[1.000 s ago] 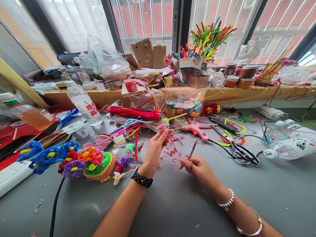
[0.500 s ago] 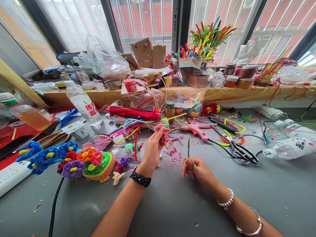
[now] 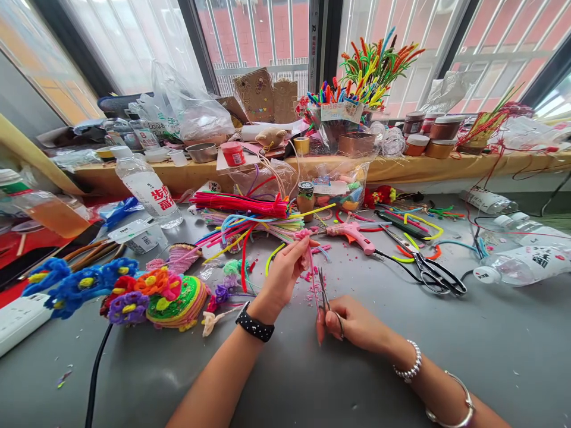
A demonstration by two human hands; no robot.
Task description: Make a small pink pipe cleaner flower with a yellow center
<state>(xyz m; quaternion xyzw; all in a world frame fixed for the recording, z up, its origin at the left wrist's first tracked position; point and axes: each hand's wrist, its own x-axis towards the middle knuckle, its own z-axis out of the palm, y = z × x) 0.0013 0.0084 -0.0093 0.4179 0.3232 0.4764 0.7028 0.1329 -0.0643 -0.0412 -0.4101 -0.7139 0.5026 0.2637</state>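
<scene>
My left hand (image 3: pixel 289 261) is closed, pinching the top of a pink pipe cleaner (image 3: pixel 313 279) whose long strand hangs down toward my other hand. My right hand (image 3: pixel 345 318) has its fingers in the handles of small scissors (image 3: pixel 323 290). The scissor blades point up, slightly parted, just right of the pink strand. Whether they touch it I cannot tell. The strand's lower end reaches the fingertips of my right hand. Pink clippings (image 3: pixel 307 276) lie scattered on the grey table behind the scissors.
Beyond my hands lie bundled pipe cleaners (image 3: pixel 243 204), a small jar (image 3: pixel 306 201) and a pink glue gun (image 3: pixel 352 233). Large scissors (image 3: pixel 435 270) and plastic bottles (image 3: pixel 526 263) are at right. Fuzzy flowers (image 3: pixel 129 306) and an upright bottle (image 3: pixel 147 187) stand left.
My right hand has moved left with the scissors, whose blades have parted and come close to the strand. My left hand has shifted slightly right, and the pink strand now hangs more steeply.
</scene>
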